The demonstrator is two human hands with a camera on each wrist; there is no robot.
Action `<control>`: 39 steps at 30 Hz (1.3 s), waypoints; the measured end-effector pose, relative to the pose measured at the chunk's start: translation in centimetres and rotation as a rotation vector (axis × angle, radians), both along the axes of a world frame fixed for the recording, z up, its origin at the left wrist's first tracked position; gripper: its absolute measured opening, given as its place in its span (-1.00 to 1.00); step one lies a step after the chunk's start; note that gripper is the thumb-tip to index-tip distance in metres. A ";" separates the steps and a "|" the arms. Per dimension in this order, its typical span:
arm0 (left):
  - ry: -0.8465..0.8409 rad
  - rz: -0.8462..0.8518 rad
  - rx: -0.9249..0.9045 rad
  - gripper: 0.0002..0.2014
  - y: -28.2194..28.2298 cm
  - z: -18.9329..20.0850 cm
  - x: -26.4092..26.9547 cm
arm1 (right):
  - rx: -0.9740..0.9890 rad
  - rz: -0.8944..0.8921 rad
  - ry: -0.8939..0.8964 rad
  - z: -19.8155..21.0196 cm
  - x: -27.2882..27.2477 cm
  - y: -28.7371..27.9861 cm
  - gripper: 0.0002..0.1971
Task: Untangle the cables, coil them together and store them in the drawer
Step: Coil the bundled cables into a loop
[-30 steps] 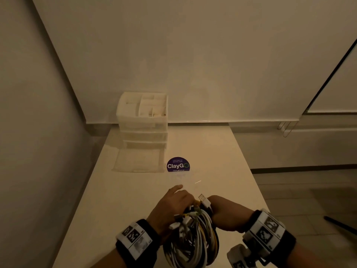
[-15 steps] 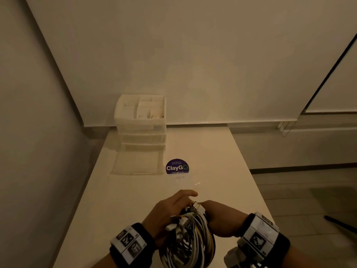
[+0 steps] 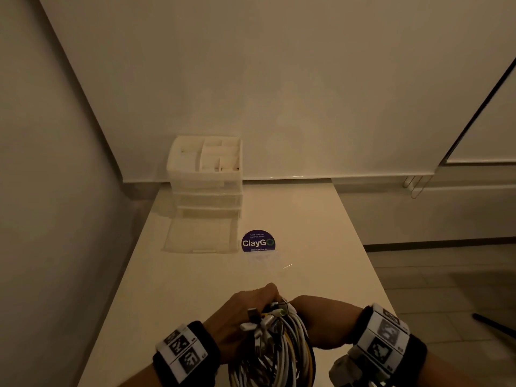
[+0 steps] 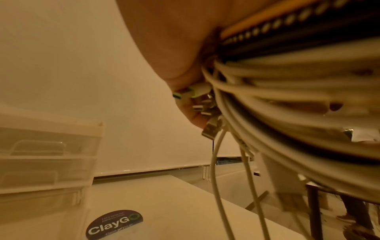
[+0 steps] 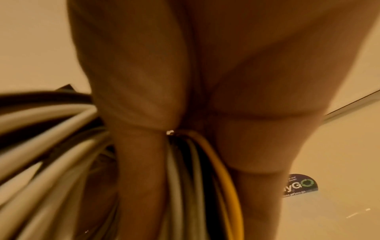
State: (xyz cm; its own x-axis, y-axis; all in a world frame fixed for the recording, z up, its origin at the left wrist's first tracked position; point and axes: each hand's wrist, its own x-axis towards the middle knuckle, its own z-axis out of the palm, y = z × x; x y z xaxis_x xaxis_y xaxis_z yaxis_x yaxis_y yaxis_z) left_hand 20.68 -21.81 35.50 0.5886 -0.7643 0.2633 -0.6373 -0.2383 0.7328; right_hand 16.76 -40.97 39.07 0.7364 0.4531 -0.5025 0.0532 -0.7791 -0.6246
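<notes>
A thick coil of white, black and yellow cables (image 3: 279, 350) is held upright over the near end of the table, with several plug ends sticking out at its top. My left hand (image 3: 245, 311) grips the coil from the left, fingers curled over the top. My right hand (image 3: 321, 322) grips it from the right; in the right wrist view its fingers (image 5: 141, 154) wrap round the cables (image 5: 191, 178). Two loose white ends (image 4: 222, 203) hang below the bundle (image 4: 287, 105). The clear plastic drawer unit (image 3: 205, 177) stands at the table's far left, its bottom drawer (image 3: 199, 237) pulled out.
A round purple ClayGo sticker (image 3: 258, 241) lies on the white table (image 3: 195, 289) just right of the pulled-out drawer. Walls close in behind and on the left. The table's right edge drops to a tiled floor (image 3: 446, 289).
The left index finger, stretched forward before, has curled down onto the top of the coil. Both hands and the bundle have stayed at the near end of the table.
</notes>
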 end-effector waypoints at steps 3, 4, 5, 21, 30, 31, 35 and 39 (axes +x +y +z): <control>0.128 -0.040 0.039 -0.89 -0.4 -0.3 0.1 | 0.024 0.057 0.044 0.9 0.0 -0.3 -0.64; 0.048 -0.057 0.079 -0.96 -0.4 -0.4 0.1 | 0.029 0.080 0.070 1.3 0.0 -0.6 -0.58; 0.022 -0.070 0.041 -0.93 -0.2 -0.6 0.1 | 0.062 0.077 0.114 1.6 0.0 -0.9 -0.54; 0.192 0.199 -0.047 -0.68 -2.8 0.4 1.5 | 0.278 -0.443 0.003 3.2 0.4 -0.1 -0.79; 0.285 -0.085 -0.029 -0.38 -1.7 2.3 2.3 | 0.154 -0.400 0.090 3.8 1.4 -0.1 -0.87; 0.264 -0.089 -0.024 -0.38 -1.8 2.5 2.2 | 0.146 -0.384 0.091 3.9 1.4 -0.1 -0.84; 0.195 -0.101 0.069 -0.47 -2.3 3.1 2.4 | 0.189 -0.387 0.109 4.5 1.5 0.2 -0.55; 0.096 -0.067 0.175 -0.72 -3.2 3.0 3.1 | 0.187 -0.456 0.126 4.1 1.6 0.3 -0.77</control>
